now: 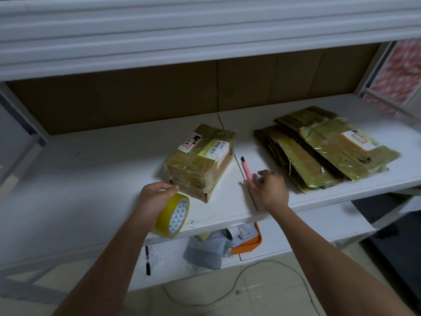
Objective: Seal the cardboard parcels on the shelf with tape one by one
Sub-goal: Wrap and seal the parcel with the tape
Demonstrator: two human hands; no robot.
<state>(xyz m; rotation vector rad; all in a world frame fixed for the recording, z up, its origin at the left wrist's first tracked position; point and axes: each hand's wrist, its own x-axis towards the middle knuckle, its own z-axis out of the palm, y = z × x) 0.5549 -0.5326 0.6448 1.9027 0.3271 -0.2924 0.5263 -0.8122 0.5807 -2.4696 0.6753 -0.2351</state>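
Two bare forearms reach up from the bottom of the frame toward its centre. The left hand (pixel 157 197), just left of centre, has its fingers and thumb curled round a roll of yellowish tape (pixel 173 215), gripping it from above with the roll's open core facing right. The right hand (pixel 268 189), just right of centre, is seen from the back, wrist slightly bent, its fingertips pinching the near end of a pink utility knife (pixel 247 169).

I see the left hand (pixel 153 195) gripping a yellow tape roll (pixel 172 215) at the shelf (pixel 102 169) front edge, just beside the taped parcel (pixel 200 161). Right hand (pixel 268 190) pinches a pink cutter (pixel 246 169).
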